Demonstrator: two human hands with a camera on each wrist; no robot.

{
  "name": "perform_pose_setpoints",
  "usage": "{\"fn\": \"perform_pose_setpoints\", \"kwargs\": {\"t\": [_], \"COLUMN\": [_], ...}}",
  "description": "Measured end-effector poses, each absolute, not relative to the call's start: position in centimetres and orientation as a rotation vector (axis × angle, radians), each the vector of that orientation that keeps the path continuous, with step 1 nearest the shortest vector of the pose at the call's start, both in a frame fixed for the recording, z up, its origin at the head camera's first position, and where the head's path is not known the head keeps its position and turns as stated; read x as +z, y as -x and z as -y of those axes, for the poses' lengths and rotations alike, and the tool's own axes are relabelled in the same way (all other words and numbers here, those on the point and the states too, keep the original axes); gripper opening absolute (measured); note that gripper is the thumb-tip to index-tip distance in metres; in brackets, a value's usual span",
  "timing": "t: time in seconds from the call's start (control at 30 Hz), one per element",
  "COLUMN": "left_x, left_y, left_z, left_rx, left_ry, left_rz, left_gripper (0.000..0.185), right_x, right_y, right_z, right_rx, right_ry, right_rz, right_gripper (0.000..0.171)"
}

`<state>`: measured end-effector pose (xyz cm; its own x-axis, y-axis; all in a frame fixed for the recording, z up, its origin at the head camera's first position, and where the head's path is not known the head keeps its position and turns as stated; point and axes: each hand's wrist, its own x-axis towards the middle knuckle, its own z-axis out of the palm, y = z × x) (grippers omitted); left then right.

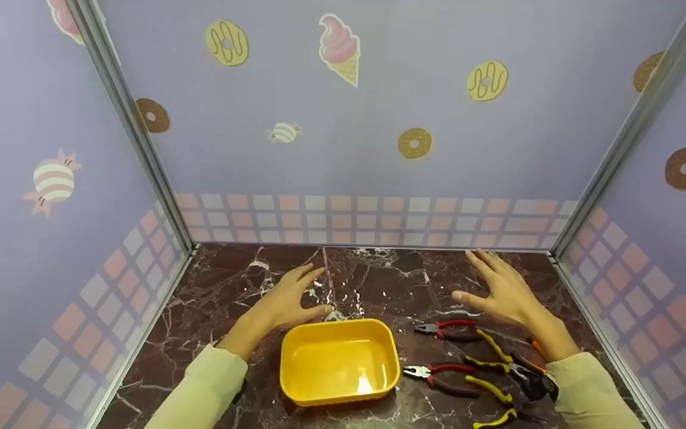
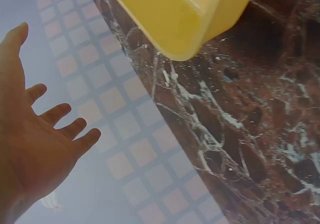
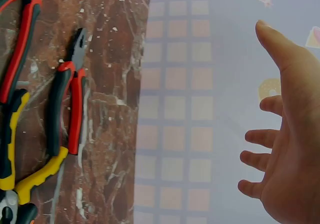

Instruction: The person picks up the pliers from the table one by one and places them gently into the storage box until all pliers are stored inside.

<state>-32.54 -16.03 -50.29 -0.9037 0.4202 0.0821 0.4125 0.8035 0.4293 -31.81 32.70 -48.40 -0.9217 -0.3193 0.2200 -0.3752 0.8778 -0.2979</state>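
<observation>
My left hand (image 1: pixel 286 301) is held over the table beyond the upper left corner of a yellow plastic bin (image 1: pixel 340 360), fingers spread and holding nothing. In the left wrist view that palm (image 2: pixel 42 149) faces the camera. On the other side, my right hand (image 1: pixel 504 292) hovers with thumb and fingers apart, also without anything in it. Closest to it lie red-and-black pliers (image 1: pixel 453 329). A second red-handled pair of pliers (image 1: pixel 447 376) sits just right of the bin. Yellow-and-black handled pliers (image 1: pixel 518 369) lie near the right sleeve, which partly hides the tools there.
The dark red marbled tabletop (image 1: pixel 379 280) has white veins. Purple printed walls (image 1: pixel 379 167) with a checkered band enclose it at the back and both sides, joined by metal corner posts (image 1: pixel 134 131). Another yellow-handled tool (image 1: pixel 495 419) lies at the front edge of the view.
</observation>
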Motion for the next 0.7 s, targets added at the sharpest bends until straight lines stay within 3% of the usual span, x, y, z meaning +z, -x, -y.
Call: {"fn": "perform_pose_setpoints", "kwargs": {"t": [0.43, 0.7], "left_x": [-53.7, -55.3], "left_y": [32.0, 31.1], "left_z": [18.2, 19.3], "left_rx": [0.846, 0.871], "left_ry": [-0.68, -0.7], "left_rz": [-2.887, -2.846], "left_gripper": [0.089, 0.078], "right_x": [-51.0, -52.7], "right_y": [31.2, 31.0], "right_z": [-32.8, -33.0], "right_rx": [0.528, 0.589], "right_ry": [-0.54, -0.558], "right_rz": [2.85, 2.871], "right_gripper": [0.099, 0.098]}}
